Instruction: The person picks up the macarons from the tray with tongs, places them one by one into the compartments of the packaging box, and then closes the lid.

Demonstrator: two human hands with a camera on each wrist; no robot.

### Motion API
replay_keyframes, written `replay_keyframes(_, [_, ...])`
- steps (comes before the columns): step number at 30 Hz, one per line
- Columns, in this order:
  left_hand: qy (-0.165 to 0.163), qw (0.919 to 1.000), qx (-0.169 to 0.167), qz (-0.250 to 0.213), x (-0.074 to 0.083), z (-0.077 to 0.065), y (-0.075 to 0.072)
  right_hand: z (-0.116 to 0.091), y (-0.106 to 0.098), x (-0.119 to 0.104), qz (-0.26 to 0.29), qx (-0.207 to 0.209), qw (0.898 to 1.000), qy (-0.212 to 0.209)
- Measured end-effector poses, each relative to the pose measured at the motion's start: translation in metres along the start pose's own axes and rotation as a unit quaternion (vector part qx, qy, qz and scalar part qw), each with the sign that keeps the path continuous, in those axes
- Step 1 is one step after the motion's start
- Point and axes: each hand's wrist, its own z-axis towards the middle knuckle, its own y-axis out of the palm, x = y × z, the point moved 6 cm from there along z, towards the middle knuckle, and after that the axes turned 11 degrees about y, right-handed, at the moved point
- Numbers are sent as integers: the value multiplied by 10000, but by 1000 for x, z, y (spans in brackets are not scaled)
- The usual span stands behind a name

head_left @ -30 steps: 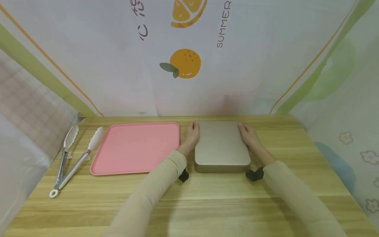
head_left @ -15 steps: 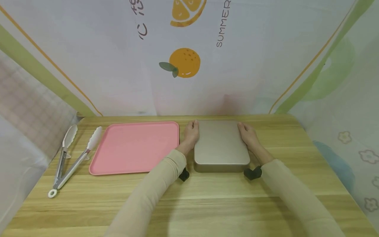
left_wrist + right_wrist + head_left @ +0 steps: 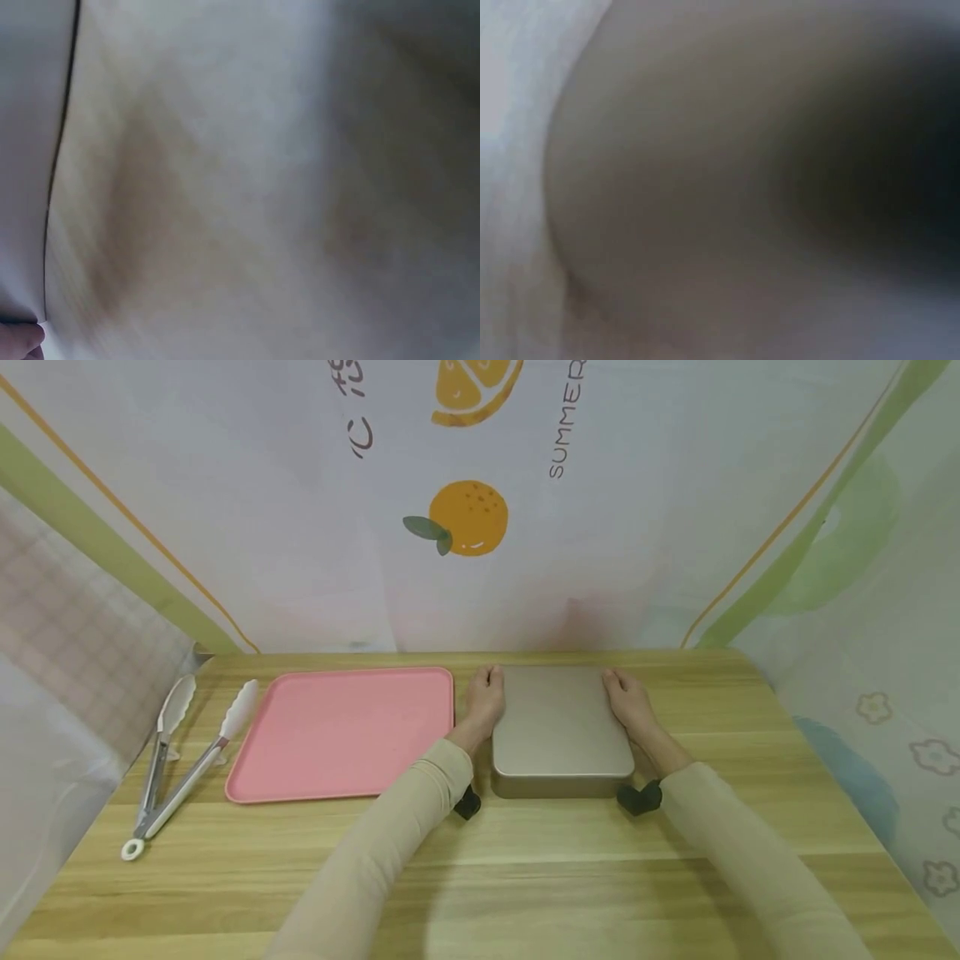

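Note:
A rectangular champagne-coloured metal baking pan (image 3: 562,722) lies on the wooden table with its flat face up, apparently upside down. My left hand (image 3: 485,697) grips its left side near the far corner, and my right hand (image 3: 628,700) holds the opposite side at about the same height. The fingers under and behind the edges are mostly hidden. In the left wrist view, the pan's smooth wall (image 3: 30,157) runs down the left, with a fingertip (image 3: 19,341) at the bottom corner. The right wrist view is a blurred close-up.
Left of the pan lies a pink rectangular tray (image 3: 345,735), close to my left wrist. Farther left, white-tipped tongs (image 3: 176,785) rest spread apart on the table (image 3: 555,893). A fruit-printed cloth (image 3: 600,552) hangs along the table's back edge.

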Motion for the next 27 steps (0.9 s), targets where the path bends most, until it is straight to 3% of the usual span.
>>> replay_keyframes(11, [-88,9999,35,-137,1,-4,-1,-2,4,0,265,-498,9973,468])
replay_keyframes(27, [-254,9997,57,-31,-3,-4,0,-4,4,4,348,-473,9967,552])
